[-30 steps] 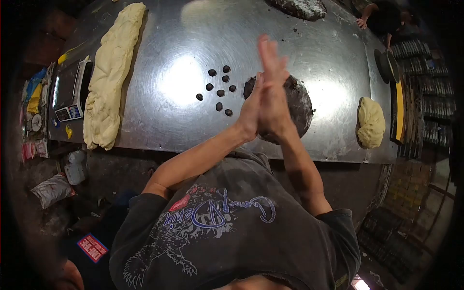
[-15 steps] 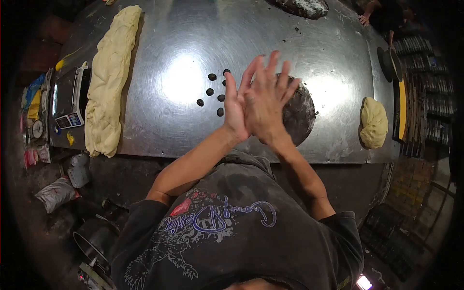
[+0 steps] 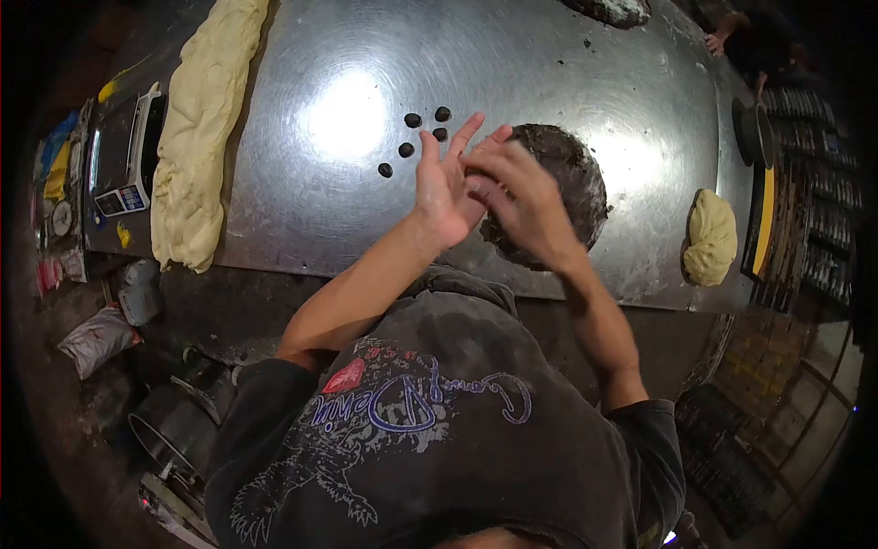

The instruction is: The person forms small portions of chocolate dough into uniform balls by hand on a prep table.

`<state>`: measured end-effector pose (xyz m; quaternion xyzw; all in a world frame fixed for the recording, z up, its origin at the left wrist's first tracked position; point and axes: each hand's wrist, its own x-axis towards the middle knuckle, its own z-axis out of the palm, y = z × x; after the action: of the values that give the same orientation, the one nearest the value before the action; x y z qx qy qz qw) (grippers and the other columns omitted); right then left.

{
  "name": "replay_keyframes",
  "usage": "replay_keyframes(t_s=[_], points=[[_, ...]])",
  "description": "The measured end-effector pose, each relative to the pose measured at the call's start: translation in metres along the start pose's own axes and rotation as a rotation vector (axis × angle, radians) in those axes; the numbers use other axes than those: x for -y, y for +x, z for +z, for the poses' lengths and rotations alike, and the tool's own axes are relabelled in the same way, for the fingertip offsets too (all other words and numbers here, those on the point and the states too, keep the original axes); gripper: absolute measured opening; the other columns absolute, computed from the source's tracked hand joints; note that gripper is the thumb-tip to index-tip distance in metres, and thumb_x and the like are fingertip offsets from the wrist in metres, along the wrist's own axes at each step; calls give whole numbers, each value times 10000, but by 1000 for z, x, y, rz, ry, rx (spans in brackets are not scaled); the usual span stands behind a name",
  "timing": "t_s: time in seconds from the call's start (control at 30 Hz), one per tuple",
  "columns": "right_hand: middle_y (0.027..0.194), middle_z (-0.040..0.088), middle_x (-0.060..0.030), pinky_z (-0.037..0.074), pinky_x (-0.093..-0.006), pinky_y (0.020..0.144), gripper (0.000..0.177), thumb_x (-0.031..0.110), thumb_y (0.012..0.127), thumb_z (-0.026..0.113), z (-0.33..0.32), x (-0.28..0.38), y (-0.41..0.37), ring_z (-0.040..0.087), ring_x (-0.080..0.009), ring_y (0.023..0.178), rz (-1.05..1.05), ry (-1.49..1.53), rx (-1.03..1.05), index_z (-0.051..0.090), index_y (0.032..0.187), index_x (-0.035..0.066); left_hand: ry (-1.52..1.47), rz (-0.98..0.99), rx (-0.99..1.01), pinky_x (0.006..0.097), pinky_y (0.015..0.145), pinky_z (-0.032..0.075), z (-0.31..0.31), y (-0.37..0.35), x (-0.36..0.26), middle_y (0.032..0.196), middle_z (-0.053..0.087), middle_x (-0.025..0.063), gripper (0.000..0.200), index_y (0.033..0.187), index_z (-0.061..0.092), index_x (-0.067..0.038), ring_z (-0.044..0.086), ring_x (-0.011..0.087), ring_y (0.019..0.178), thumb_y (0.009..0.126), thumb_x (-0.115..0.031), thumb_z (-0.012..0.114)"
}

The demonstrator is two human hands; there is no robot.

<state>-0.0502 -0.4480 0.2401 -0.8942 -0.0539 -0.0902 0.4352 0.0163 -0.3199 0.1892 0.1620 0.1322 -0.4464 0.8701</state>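
the dark dough (image 3: pixel 572 174) looks soft and a little tacky, with a floury crust on top; it would likely tear away in small pinches rather than lift whole, so the sensible place to take it is at the near rim, with the fingertips, a little at a time. the balls (image 3: pixel 413 121) beside it look light and easily dented, best picked up with a loose grip. the left hand (image 3: pixel 448 188) is flat and wide, fingers spread and pointing away over the table (image 3: pixel 549 73); the right hand (image 3: pixel 521 206) lies against its palm with fingers loosely curled, and i cannot tell whether a bit of dough sits between them. both hands hover above the near left edge of the dark dough, the right covering part of it, while the balls lie just past the left fingertips. well apart to the left are a long pale dough log (image 3: pixel 197 137) and a scale (image 3: pixel 123 160); a pale lump (image 3: pixel 711 236) sits near the right edge
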Motion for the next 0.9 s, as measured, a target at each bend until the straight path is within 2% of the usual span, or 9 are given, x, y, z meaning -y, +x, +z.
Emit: replay_keyframes(t_s=[0.1,0.3,0.4,0.43,0.57,0.67,0.77,0.83,0.9], points=[[1015,676,-102,541,-322,740,341,58,850,747,-48,40,28,672,-248,849,-198,-8,-158,680,1184,43,91,56,-36,391,1036,446,-12,-7,-7,1334,546,123,659,1447,423,-78,558,226,1103,1054,-582,262],[1223,645,-155,537,-333,907,292,42,945,649,-30,12,38,620,-251,1141,-542,123,-836,629,1235,27,93,411,-416,396,1043,458,-82,-49,-80,1305,540,147,412,1354,499,-17,537,259,1132,1061,-293,411],[1458,443,-282,361,-459,1118,623,169,922,693,50,-55,-22,466,-422,1327,18,-525,-407,422,1459,11,120,585,-450,379,1043,441,-113,-88,-105,1261,568,111,413,1339,513,-56,539,222,1135,1035,-327,443],[1512,361,-289,364,-474,1116,709,195,911,706,81,-74,-51,406,-425,1376,169,-354,-377,359,1494,-10,131,642,-490,382,1053,429,-115,-105,-109,1273,567,107,414,1340,513,-59,534,218,1146,1033,-330,446],[1226,549,-197,466,-456,981,560,226,920,709,117,-56,-96,575,-323,1133,603,573,-93,466,1343,-49,689,795,-672,379,1050,400,-94,-139,-84,1338,567,98,422,1357,518,-60,518,218,1213,1035,-319,432],[1161,593,-97,504,-354,907,452,256,977,642,152,-63,-98,611,-241,1086,918,1297,-40,494,1347,42,1578,895,-361,387,1101,347,-70,-129,-35,1399,535,135,469,1423,459,-12,473,242,1301,1021,-253,460],[1287,567,-111,506,-350,936,523,412,1032,527,188,-42,-106,575,-245,1186,348,1752,63,454,1412,60,1780,915,228,480,1183,227,-35,-125,13,1456,472,185,436,1321,587,-58,383,341,1401,976,-312,505],[1492,426,-145,405,-400,1093,703,585,1040,360,193,-11,-71,471,-283,1330,948,1448,437,370,1497,51,2008,968,649,557,1184,172,-56,-122,25,1465,491,176,380,1180,698,-127,364,307,1423,990,-372,479],[1508,411,-153,367,-407,1122,719,596,1040,336,184,29,-63,454,-290,1346,1027,1359,465,361,1504,48,1990,1137,714,550,1185,192,-75,-135,4,1511,441,157,454,1305,624,-115,378,310,1418,980,-405,497]])
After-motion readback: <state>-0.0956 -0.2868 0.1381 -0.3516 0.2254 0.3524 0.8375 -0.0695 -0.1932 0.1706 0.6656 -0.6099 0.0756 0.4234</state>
